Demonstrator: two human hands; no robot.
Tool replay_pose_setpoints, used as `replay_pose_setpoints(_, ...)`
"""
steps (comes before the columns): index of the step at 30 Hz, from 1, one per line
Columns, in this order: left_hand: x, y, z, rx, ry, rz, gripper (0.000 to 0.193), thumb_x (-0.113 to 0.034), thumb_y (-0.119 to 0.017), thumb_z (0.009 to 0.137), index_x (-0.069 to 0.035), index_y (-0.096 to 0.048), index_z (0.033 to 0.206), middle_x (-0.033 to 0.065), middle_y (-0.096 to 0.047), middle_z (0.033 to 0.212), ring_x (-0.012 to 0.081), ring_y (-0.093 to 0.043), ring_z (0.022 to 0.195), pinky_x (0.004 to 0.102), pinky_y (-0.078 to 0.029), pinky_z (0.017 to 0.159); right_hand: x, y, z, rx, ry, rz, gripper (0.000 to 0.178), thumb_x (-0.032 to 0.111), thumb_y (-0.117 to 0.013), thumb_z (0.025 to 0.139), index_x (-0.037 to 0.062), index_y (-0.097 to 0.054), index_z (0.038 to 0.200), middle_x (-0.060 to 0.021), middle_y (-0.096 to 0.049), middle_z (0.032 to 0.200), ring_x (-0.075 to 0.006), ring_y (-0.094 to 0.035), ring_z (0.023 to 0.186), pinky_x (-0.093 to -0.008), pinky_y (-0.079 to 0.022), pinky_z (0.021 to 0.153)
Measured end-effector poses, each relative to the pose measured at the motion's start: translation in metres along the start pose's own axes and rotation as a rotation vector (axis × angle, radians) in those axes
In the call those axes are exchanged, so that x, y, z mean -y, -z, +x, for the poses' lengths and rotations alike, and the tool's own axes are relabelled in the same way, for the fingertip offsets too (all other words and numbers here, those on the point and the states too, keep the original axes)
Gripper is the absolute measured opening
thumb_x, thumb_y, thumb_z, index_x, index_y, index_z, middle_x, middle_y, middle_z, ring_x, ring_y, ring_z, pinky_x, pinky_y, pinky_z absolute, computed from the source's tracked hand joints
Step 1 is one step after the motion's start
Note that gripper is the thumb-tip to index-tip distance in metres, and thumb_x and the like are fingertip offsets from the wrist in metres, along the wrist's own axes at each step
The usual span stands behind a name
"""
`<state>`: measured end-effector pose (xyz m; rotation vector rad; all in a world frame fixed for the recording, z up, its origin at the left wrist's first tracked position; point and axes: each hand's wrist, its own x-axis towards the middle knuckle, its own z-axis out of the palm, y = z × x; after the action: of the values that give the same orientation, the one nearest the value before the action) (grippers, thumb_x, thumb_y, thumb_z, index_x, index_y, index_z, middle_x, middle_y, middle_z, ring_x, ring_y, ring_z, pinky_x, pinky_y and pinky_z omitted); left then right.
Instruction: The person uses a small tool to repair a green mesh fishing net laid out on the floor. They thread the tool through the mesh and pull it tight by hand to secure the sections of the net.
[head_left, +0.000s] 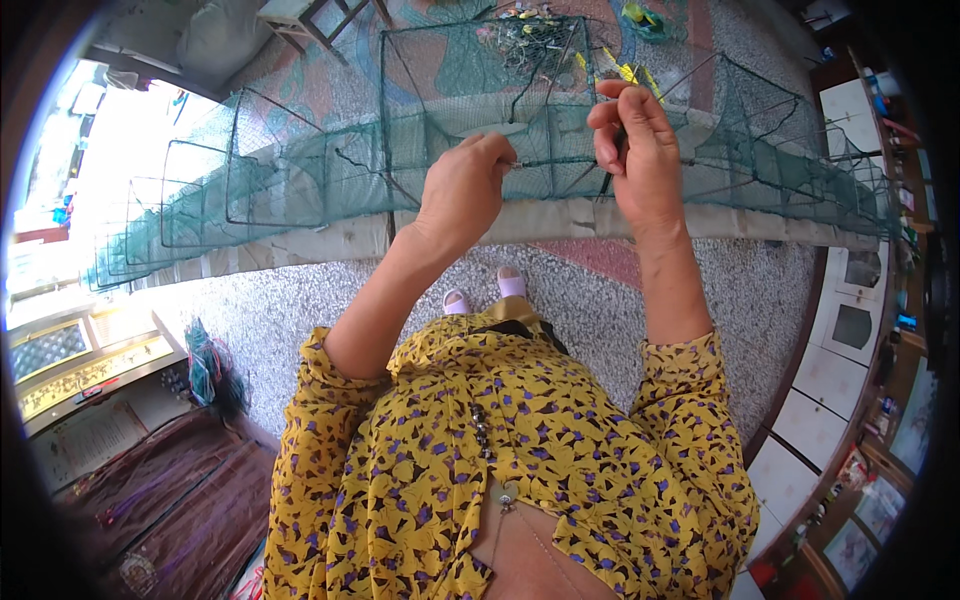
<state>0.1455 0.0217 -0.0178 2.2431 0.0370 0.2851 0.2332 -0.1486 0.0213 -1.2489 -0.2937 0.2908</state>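
Head view: I see the left hand [465,190] pinched closed on the green net [555,140] across the pale bench [345,236], right hand [647,150] curled around a dark tool [607,184], so I'd work with slack removed.

Speckled floor [310,290], white cabinets [832,372], bright light [130,130]

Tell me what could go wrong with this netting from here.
The dark slim tool in the right hand could snag the green netting close by. It might also poke the left hand if the two come together. The netting could strain against its thin dark frame rods if tugged.
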Motion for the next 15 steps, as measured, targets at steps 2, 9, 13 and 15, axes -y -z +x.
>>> replay_pose_setpoints(2,0.001,0.000,0.000,0.011,-0.007,0.010,0.012,0.000,-0.057,0.080,-0.002,-0.062,0.091,0.0167,-0.063,0.085,0.0360,-0.061,0.078,0.0395,-0.048,0.068,0.004,0.000,0.003,0.007,0.017,0.060,0.028,0.029,-0.047,0.099,0.0050,-0.060,0.104,-0.0012,-0.061,0.073,-0.0034,-0.041,0.050,-0.0177,-0.030,0.044)
replay_pose_setpoints(9,-0.001,0.002,0.001,0.010,0.001,-0.020,0.010,-0.006,-0.062,0.080,-0.002,-0.063,0.089,0.0159,-0.063,0.084,0.0345,-0.062,0.076,0.0385,-0.048,0.067,0.027,-0.034,0.020,0.234,0.207,0.063,0.024,0.026,-0.050,0.098,0.0064,-0.063,0.102,0.0003,-0.059,0.070,-0.0030,-0.042,0.051,-0.0181,-0.031,0.045)
replay_pose_setpoints(13,0.003,-0.001,0.000,-0.013,-0.001,-0.015,0.009,-0.008,-0.062,0.081,-0.002,-0.064,0.088,0.0161,-0.063,0.084,0.0343,-0.061,0.075,0.0387,-0.048,0.067,0.032,-0.060,0.014,0.378,0.202,0.007,0.020,0.021,-0.049,0.098,0.0041,-0.059,0.101,-0.0014,-0.057,0.070,-0.0056,-0.051,0.056,-0.0182,-0.039,0.050)
replay_pose_setpoints(15,0.001,-0.001,0.000,-0.016,0.009,0.009,0.008,-0.009,-0.061,0.082,-0.003,-0.064,0.088,0.0147,-0.062,0.084,0.0341,-0.061,0.075,0.0397,-0.047,0.066,0.036,-0.068,0.010,0.450,0.280,-0.050,0.020,0.022,-0.050,0.098,0.0054,-0.062,0.100,-0.0004,-0.058,0.070,-0.0039,-0.048,0.054,-0.0179,-0.036,0.048)
